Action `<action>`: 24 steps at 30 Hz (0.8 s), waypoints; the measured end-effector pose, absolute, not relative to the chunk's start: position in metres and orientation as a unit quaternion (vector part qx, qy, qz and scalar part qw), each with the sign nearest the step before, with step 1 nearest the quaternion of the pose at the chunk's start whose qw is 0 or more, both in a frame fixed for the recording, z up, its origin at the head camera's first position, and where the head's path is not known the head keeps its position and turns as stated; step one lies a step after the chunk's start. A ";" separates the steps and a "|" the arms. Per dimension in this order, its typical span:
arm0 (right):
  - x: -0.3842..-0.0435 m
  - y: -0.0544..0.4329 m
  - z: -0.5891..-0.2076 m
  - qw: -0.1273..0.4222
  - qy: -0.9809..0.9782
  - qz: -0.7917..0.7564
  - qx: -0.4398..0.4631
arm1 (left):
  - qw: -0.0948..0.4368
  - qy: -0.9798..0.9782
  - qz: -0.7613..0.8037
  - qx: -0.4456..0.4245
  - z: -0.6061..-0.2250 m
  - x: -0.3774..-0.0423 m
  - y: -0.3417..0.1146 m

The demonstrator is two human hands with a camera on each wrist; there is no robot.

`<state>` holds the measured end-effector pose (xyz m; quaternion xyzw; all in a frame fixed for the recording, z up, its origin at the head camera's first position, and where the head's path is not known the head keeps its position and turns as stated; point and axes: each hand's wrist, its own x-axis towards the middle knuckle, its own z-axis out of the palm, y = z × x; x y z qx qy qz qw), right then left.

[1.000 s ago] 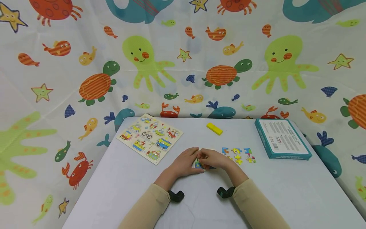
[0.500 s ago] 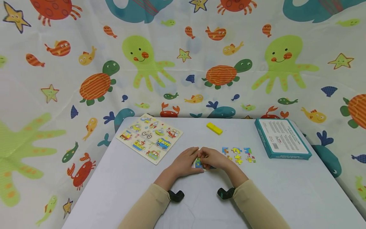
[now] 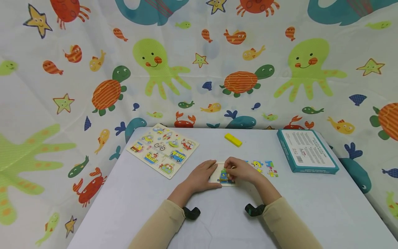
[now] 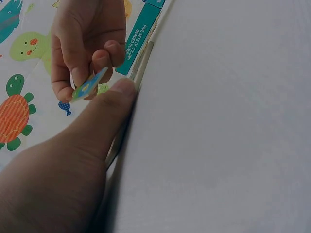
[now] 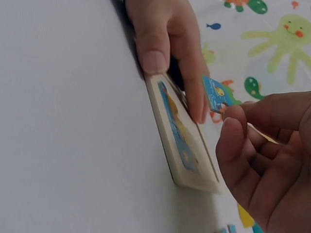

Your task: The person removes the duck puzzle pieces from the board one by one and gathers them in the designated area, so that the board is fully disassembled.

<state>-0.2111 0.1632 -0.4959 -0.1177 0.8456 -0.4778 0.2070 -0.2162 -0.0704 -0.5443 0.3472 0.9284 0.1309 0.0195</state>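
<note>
My left hand [image 3: 200, 178] rests at the left side of a small wooden puzzle tray [image 3: 216, 168], its thumb stretched along the near edge and its fingers along the left edge. In the right wrist view, blue and yellow picture pieces lie inside the pale rim [image 5: 168, 138]. Just above the tray's right part, my right hand [image 3: 244, 170] pinches a blue and green jigsaw piece [image 5: 217, 94] between thumb and fingertips. The left wrist view shows this piece tilted nearly edge-on, off the tray. Several loose jigsaw pieces [image 3: 269, 165] lie to the right, some hidden behind the right hand.
A yellow block [image 3: 233, 139] lies farther back. At the back left is a board with vehicle pictures [image 3: 160, 146]; at the back right, a teal box [image 3: 311, 152]. A sea-animal cloth [image 3: 214, 38] hangs behind the white table [image 3: 124, 214].
My right hand has shifted right and slightly back, so more of the tray shows and some loose pieces are now covered. The left hand has stayed in place.
</note>
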 end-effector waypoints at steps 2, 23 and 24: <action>-0.210 0.170 -0.494 0.206 0.846 -0.478 -0.114 | 0.021 0.929 0.131 0.346 -0.544 -0.216 -0.070; -0.183 0.243 -0.499 0.210 0.854 -0.469 -0.082 | 0.021 0.929 0.127 0.346 -0.543 -0.214 -0.070; -0.183 0.244 -0.499 0.209 0.855 -0.467 -0.079 | 0.022 0.930 0.126 0.345 -0.543 -0.215 -0.070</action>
